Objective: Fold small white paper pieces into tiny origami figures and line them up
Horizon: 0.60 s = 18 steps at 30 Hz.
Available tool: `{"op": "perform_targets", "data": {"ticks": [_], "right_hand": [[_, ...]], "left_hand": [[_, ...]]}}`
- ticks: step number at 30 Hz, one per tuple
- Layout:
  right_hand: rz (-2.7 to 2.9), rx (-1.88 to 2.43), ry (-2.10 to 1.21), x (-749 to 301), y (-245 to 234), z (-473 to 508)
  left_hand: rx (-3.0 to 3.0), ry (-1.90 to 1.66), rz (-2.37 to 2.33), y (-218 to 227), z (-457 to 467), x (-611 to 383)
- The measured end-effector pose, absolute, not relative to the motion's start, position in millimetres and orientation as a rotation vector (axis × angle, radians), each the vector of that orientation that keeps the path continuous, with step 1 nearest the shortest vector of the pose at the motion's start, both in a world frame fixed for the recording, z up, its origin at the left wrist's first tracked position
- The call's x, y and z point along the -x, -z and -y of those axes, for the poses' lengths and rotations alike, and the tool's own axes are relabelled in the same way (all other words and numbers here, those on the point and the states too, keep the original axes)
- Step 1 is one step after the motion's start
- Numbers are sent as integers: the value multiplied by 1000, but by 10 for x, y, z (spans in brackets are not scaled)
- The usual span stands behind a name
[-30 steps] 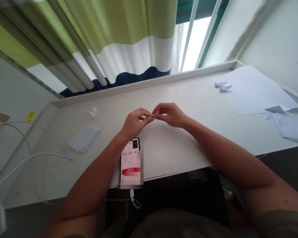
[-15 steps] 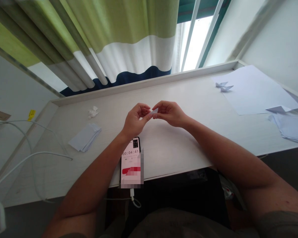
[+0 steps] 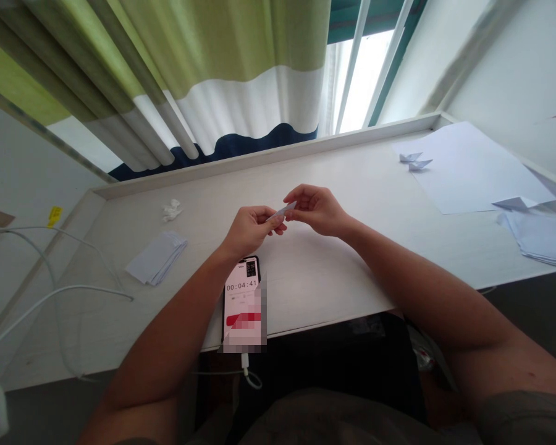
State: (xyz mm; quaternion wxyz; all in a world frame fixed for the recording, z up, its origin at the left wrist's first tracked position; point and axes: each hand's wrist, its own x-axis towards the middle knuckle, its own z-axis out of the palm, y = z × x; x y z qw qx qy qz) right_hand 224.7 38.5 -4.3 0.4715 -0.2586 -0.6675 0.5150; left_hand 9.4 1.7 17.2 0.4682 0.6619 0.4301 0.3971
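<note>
Between my two hands, above the middle of the white desk, is a small folded piece of paper (image 3: pixel 285 211). My left hand (image 3: pixel 254 230) pinches its left end between thumb and fingers. On the other side my right hand (image 3: pixel 319 210) is closed on the right end, thumb below and fingers curled above. Parts of the paper are hidden behind the fingertips. Below my left wrist lies a phone (image 3: pixel 242 303) with a timer on its screen, partly blurred out.
Two folded paper boats (image 3: pixel 419 165) rest by a large white sheet (image 3: pixel 472 167) at the right. A stack of paper (image 3: pixel 540 238) lies near the right edge. At the left are folded papers (image 3: pixel 156 258), a crumpled paper (image 3: pixel 171 211) and white cables (image 3: pixel 74 290).
My left hand has turned and dropped slightly, its fingers now under the paper, and more of the folded paper shows. My right hand stays nearly in place.
</note>
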Motion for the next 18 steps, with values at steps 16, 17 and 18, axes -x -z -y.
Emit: {"op": "perform_targets", "data": {"ticks": [16,17,18], "right_hand": [[1558,656,-1331,-2266,-38,-362],[1560,650,-1334,-2262,-33,-362],[1564,646,-1337,-2259,-31,-361]], "left_hand": [[-1384,-886,-1022,-255,-11,-71],[-1388,-864,-1027,-263,-4,-72],[-1394,-841,-1031,-269,3,-73]]}}
